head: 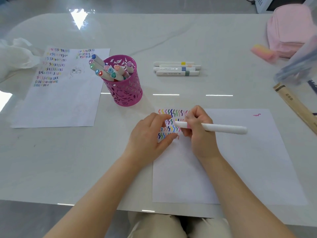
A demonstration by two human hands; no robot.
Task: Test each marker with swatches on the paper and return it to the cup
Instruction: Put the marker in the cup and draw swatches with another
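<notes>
So, the white table (171, 40) fills the view, glossy, with ceiling lights glinting off it. On its left half lies a used sheet (65, 100), crowded with rows of coloured squiggles and a small pencil doodle. Nearer the person sits the paper (223, 160) — swatches (173, 114) packed into its top-left corner, one stray pink mark by the top-right corner.

Far right, a pink bag (289, 28), blurred, and below it a clear box (298, 66) with something bluish inside; I can't make out what. A wooden ruler (295, 103) runs along the right edge.

Between the two sheets stands the magenta cup (127, 88), cut-out pattern on its wall, upright, full of capped markers leaning left. Right of the cup, well apart from it, a row of four white markers (176, 68) lies flat, side by side.

Now the hands. Left hand (151, 134) rests on the paper's left edge, fingers loosely apart, thumb and forefinger curved around the lower swatches, gripping nothing. Right hand (199, 131) is closed around a white marker (223, 128) near its pink band — the short end points left over the swatches, the long barrel sticks out to the right, nearly level. Whether the tip touches paper, I can't tell.
</notes>
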